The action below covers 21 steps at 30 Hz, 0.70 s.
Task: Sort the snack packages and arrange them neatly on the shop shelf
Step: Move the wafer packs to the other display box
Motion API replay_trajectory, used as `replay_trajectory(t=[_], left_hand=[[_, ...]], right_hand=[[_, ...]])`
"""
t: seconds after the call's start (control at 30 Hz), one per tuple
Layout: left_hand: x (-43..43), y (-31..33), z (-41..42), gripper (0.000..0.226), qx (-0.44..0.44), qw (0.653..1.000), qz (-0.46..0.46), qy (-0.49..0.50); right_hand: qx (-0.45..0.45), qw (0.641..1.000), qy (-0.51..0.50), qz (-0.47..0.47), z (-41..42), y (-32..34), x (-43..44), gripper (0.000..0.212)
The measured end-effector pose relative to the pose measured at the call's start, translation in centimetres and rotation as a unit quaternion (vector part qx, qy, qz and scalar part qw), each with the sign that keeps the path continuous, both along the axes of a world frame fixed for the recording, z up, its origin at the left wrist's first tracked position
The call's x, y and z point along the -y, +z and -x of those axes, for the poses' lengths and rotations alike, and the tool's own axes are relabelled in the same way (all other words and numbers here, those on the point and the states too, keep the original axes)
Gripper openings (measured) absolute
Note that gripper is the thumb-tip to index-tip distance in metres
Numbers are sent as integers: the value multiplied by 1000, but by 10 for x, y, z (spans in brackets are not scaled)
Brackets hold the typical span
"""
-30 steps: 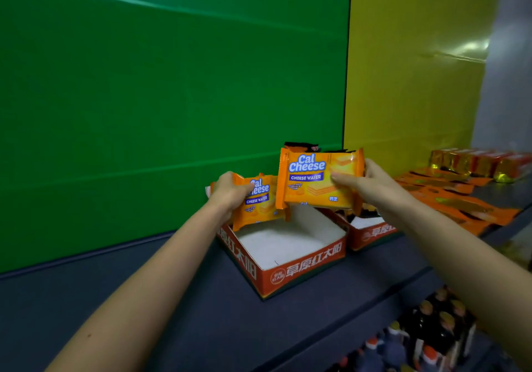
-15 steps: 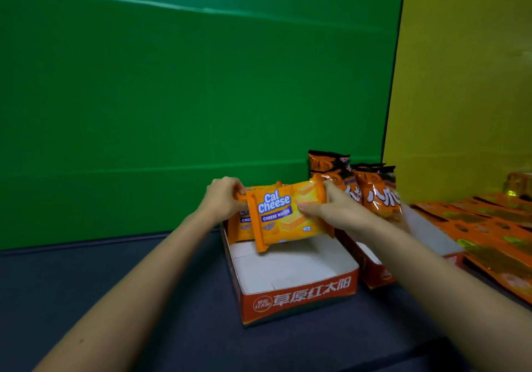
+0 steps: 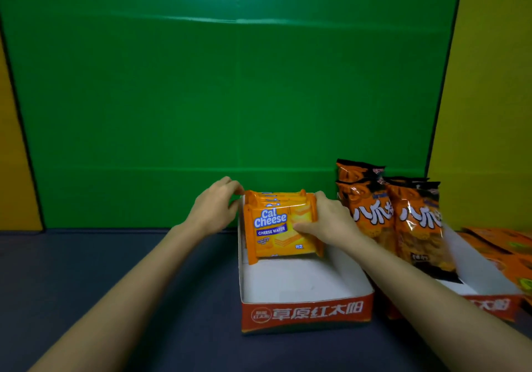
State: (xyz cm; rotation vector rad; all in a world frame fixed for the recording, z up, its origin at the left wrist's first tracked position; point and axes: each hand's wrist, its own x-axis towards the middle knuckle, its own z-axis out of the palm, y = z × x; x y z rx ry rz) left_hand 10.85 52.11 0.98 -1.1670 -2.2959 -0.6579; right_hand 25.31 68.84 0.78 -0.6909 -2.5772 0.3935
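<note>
Several orange Cal Cheese wafer packs [image 3: 280, 232] stand upright at the back of an open red-and-white cardboard tray [image 3: 305, 312] on the dark shelf. My right hand [image 3: 328, 222] grips the right edge of the front pack, thumb across its face. At the left end of the row, my left hand [image 3: 214, 207] holds the back packs, with fingertips curled over their top corner. The front half of the tray shows its bare white floor.
Three orange-and-black snack bags [image 3: 414, 222] stand in a second red tray [image 3: 489, 304] to the right. Flat orange packets [image 3: 501, 240] lie at the far right. A green back panel [image 3: 230, 98] rises behind, yellow panels on both sides. Dark shelf surface [image 3: 115, 271] stretches left.
My right hand brought the Cal Cheese pack down and back against the packs that my left hand holds in the tray. The view swung left and closer to the tray.
</note>
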Motion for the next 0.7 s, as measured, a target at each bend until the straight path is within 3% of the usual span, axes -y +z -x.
replay_trajectory(t=[0.43, 0.53, 0.7], left_hand=[[56, -20, -19, 29, 5, 993, 25, 117], [68, -27, -26, 27, 14, 990, 24, 136], [106, -36, -35, 25, 24, 983, 19, 184]], right_hand=[[63, 981, -23, -183, -3, 1, 1, 71], [21, 984, 19, -173, -2, 11, 9, 66], [-33, 978, 166, -119, 11, 30, 55, 38]])
